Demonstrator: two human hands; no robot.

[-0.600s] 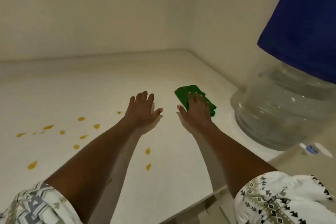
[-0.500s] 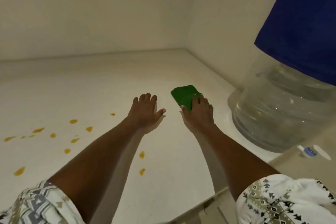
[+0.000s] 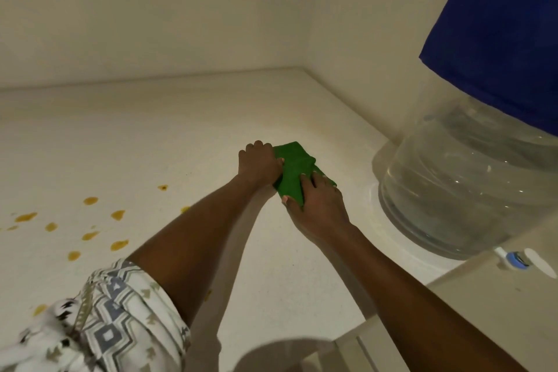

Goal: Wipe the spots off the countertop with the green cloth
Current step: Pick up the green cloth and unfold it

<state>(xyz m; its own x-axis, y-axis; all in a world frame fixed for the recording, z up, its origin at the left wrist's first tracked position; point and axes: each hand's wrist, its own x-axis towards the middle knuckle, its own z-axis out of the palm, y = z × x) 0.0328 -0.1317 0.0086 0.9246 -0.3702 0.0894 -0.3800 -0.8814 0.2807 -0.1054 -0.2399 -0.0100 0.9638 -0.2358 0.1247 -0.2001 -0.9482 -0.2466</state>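
The folded green cloth [image 3: 297, 170] lies on the white countertop [image 3: 181, 136] near the right wall. My left hand [image 3: 259, 161] curls over the cloth's left edge, fingers closed on it. My right hand [image 3: 317, 205] lies on the cloth's near right part, thumb and fingers pressing the fabric. Several yellow-orange spots [image 3: 117, 214] dot the countertop to the left of my arms, well apart from the cloth. One spot [image 3: 207, 294] shows just under my left forearm.
A large clear water bottle [image 3: 471, 190] with a blue cover [image 3: 507, 33] stands on a dispenser at the right, close to the cloth; its white and blue tap [image 3: 517, 260] sticks out. Walls close the back and right sides. The counter's front edge [image 3: 347, 341] runs below.
My left hand moved right from the bare counter onto the cloth's left edge. My right hand shifted on the cloth, which is now bunched between both hands.
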